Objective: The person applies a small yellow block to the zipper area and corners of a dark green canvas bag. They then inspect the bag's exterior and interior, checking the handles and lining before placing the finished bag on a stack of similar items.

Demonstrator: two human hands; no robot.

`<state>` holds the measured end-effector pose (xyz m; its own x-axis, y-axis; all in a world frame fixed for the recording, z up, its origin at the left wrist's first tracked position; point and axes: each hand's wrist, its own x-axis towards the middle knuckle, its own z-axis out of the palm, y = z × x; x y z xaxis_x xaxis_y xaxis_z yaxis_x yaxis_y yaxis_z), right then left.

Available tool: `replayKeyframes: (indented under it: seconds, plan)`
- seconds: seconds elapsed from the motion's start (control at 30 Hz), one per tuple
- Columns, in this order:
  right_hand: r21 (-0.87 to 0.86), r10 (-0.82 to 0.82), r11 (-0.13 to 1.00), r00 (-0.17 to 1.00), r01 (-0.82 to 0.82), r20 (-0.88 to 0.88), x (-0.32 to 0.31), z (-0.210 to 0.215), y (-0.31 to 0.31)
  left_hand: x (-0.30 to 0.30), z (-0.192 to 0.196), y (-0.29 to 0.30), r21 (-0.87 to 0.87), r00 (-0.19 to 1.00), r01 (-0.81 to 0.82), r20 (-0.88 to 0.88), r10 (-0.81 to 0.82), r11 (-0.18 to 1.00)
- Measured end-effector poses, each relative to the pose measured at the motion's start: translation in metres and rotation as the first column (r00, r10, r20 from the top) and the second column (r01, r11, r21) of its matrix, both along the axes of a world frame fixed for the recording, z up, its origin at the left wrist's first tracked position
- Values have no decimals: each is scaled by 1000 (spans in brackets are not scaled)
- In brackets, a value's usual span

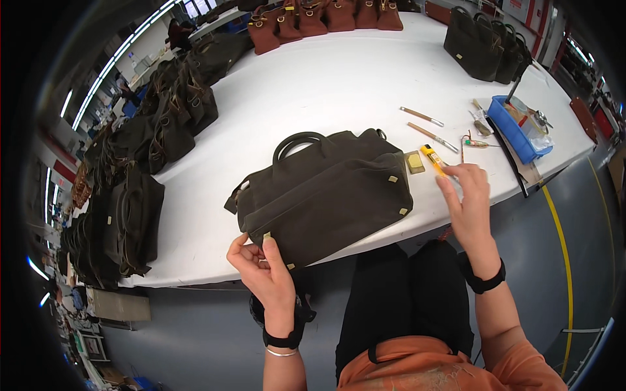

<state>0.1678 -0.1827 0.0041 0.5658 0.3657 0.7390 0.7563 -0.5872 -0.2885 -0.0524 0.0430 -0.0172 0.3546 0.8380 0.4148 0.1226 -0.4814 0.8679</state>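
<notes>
Dark bag (326, 195) on table (339, 85), left hand (261, 264) at corner, cutter (432, 159) nr right hand (466, 195)

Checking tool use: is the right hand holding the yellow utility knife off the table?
No: the yellow utility knife lies on the white table, with the right hand open beside it.

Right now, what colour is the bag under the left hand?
Dark olive-brown bag, seen best in the head view.

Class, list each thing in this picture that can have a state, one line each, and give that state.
Dark handbag: lying on its side, handles flat.
Left hand: pinching the bag's near corner.
Right hand: open, fingers over the yellow cutter.
Blue tray: filled with small items.
Brown bags: upright in a row.
Dark bags: upright at the far edge.
</notes>
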Motion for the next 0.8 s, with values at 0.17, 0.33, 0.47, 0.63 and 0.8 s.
replayKeyframes:
  seconds: [0.17, 0.33, 0.47, 0.63, 0.8]
  plan:
    - [148, 342, 939, 892, -311, -295, -11, 3, 47, 11, 0, 6, 133, 1000, 17, -21, -14, 991]
    - [362, 524, 849, 524, -385, -671, 16, -5, 55, 16, 17, 14, -60, 991, 99, -83, -104, 993]
    - [603, 652, 747, 127, -281, -748, 18, -7, 54, 18, 23, 11, 346, 941, -180, -211, 264, 921]
    - [571, 623, 775, 172, -271, -763, 16, -17, 52, 58, 45, -44, 610, 939, 299, -325, -113, 734]
    - [532, 595, 799, 238, -281, -767, 12, -18, 48, 118, 30, -49, 480, 721, 648, -635, -276, 591]
